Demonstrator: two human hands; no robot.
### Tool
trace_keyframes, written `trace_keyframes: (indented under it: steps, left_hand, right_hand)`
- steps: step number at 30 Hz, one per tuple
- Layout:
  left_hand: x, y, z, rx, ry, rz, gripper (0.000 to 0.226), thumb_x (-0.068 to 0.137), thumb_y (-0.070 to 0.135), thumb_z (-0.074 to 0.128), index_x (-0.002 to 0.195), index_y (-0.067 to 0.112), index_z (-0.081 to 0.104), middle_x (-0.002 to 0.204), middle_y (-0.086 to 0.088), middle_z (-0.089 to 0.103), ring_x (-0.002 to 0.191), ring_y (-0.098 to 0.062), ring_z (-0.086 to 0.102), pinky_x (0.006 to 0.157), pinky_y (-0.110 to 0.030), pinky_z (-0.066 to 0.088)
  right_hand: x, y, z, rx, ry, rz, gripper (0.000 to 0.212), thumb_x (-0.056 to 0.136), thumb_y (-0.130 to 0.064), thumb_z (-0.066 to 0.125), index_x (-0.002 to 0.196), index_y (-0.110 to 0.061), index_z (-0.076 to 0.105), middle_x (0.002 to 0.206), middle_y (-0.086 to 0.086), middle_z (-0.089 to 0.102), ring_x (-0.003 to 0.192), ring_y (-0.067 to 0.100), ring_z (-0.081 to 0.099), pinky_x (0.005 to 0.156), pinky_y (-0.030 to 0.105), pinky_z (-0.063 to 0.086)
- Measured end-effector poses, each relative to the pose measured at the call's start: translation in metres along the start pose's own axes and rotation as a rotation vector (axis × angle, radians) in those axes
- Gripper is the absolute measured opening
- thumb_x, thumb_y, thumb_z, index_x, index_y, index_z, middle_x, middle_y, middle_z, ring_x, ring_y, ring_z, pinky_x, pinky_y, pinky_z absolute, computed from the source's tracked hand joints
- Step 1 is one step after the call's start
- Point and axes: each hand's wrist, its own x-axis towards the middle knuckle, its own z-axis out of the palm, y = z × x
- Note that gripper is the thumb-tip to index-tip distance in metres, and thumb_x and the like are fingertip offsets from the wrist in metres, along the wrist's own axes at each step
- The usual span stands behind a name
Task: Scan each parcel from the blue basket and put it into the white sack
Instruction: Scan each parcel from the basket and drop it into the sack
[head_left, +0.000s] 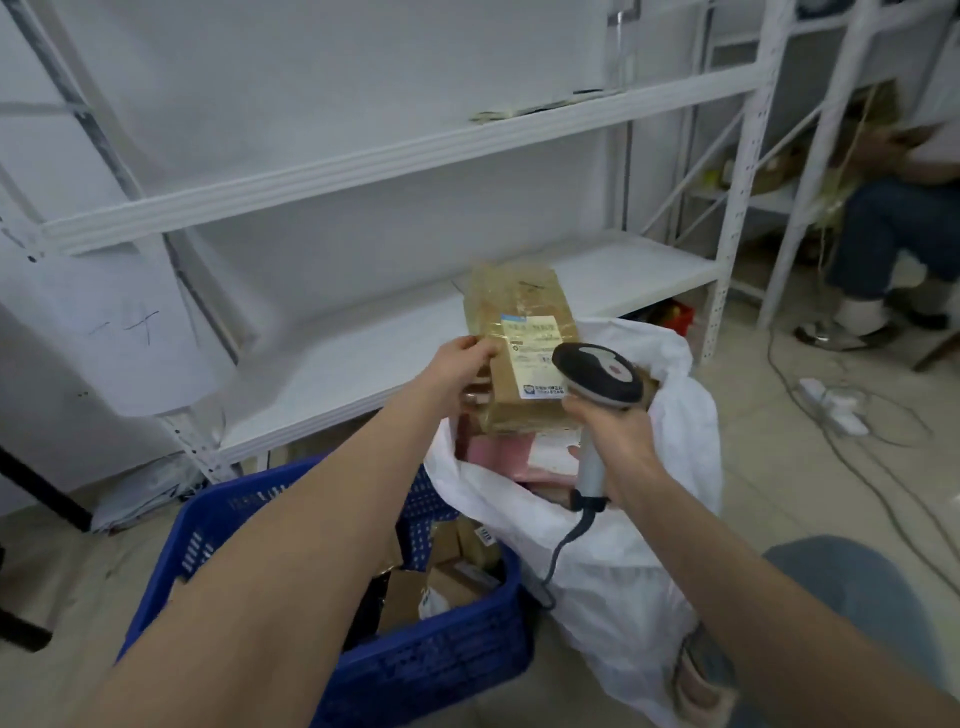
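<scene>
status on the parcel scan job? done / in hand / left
Done: the white sack already holds parcels, a pink one showing at its mouth.
In hand: left hand holds a brown parcel over the sack; right hand aims the scanner at its label.
Left: the blue basket still has several parcels; this one is not yet dropped in.

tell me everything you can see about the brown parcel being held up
The brown parcel is a flat, oblong cardboard package wrapped in glossy clear tape that wrinkles at its top end. A white shipping label with a blue strip and small blurred print lies on its upward face. It is held tilted above the open white sack, gripped at its left edge by the left hand. The scanner in the right hand is at the label's lower right corner.
</scene>
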Motion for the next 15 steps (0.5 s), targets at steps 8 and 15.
trace_keyframes:
  steps: [8,15]
  left_hand:
    - [0.049,-0.022,0.066,0.257,-0.12,-0.015,0.02,0.092,-0.004,0.051,0.106,0.002,0.064,0.095,-0.01,0.063,0.073,-0.017,0.062,0.071,-0.026,0.054]
    - [0.061,-0.043,0.05,0.204,-0.154,-0.045,0.044,0.088,-0.015,0.039,0.126,0.0,0.057,0.102,-0.011,0.061,0.098,-0.026,0.06,0.092,-0.039,0.053]
  right_hand:
    - [0.061,0.01,-0.018,-0.135,0.119,0.049,0.044,0.081,-0.013,0.074,0.121,-0.005,0.058,0.111,0.009,0.063,0.101,0.025,0.056,0.097,0.041,0.048]
    - [0.084,0.026,-0.007,-0.174,-0.01,0.055,0.044,0.082,-0.013,0.073,0.121,0.0,0.059,0.109,0.008,0.063,0.1,0.023,0.06,0.093,0.038,0.051]
